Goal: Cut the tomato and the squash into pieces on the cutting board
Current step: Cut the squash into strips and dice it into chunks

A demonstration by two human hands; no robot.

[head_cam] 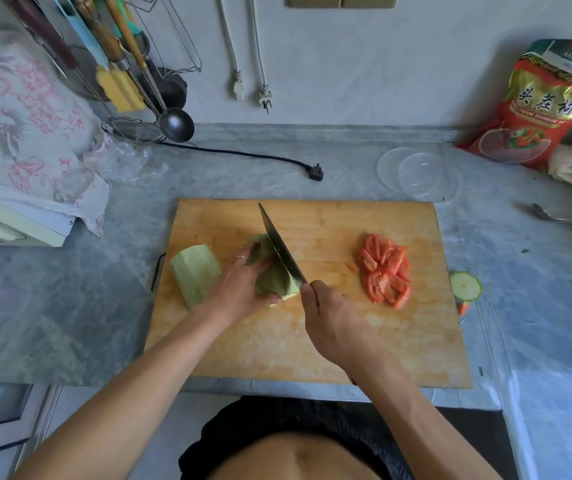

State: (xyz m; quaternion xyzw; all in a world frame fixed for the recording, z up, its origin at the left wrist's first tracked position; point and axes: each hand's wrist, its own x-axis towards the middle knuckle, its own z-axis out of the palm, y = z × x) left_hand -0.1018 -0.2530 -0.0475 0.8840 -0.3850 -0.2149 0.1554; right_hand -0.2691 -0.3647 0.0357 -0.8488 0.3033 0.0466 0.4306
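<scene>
While curled over the squash half (270, 275), left fingers (243, 268) just beside the knife (281, 247), right fingers (309, 299) around its handle.

Hands (243, 289) steady squash (272, 275), knife (281, 249) slicing it.

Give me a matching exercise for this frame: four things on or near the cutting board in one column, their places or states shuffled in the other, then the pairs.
Things:
1. tomato pieces
2. squash half
3. knife
4. squash slice

Places or states:
A. on the counter, off the board's right edge
B. gripped by the right hand
C. piled on the board's right part
D. lying at the board's left edge, untouched

Pairs: 1-C, 2-D, 3-B, 4-A
</scene>
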